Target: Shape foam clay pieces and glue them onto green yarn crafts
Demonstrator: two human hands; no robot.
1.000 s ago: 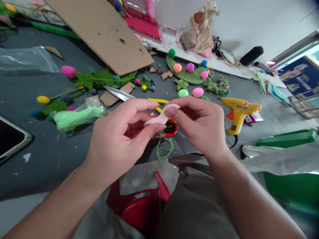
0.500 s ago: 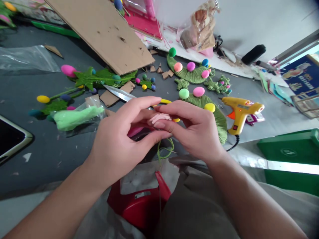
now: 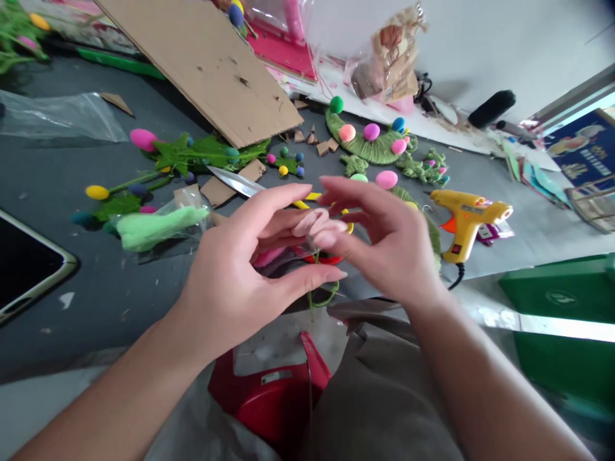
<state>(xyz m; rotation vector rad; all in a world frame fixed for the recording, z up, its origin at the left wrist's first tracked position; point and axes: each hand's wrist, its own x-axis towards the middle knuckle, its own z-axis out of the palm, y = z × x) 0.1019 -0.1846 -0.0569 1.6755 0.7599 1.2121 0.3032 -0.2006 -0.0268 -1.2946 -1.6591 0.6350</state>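
A small folded lump of pale pink soft clay [image 3: 311,221] is held between my two hands above the table's front edge. My left hand [image 3: 235,262] has its curled fingers behind and under the lump, its thumb stretched out apart below. My right hand [image 3: 384,237] presses the lump with its thumb, its fingers arched and raised. Beneath the hands lie scissors [image 3: 237,184] with yellow and red handles, partly hidden. A brighter pink piece [image 3: 269,256] in clear plastic shows behind my left hand. Green yarn [image 3: 327,293] hangs below the fingers.
A yellow glue gun [image 3: 464,214] stands at right, by a green-wrapped crescent [image 3: 369,146] with coloured balls. Left are light green clay [image 3: 158,228] in a bag, leafy green pieces [image 3: 180,153], a phone [image 3: 31,269] and cardboard [image 3: 206,70]. A green bin [image 3: 562,294] is lower right.
My left thumb has swung down away from the clay. My right fingers have lifted and spread from the left ones, and the pink lump looks more opened out. The view has shifted slightly.
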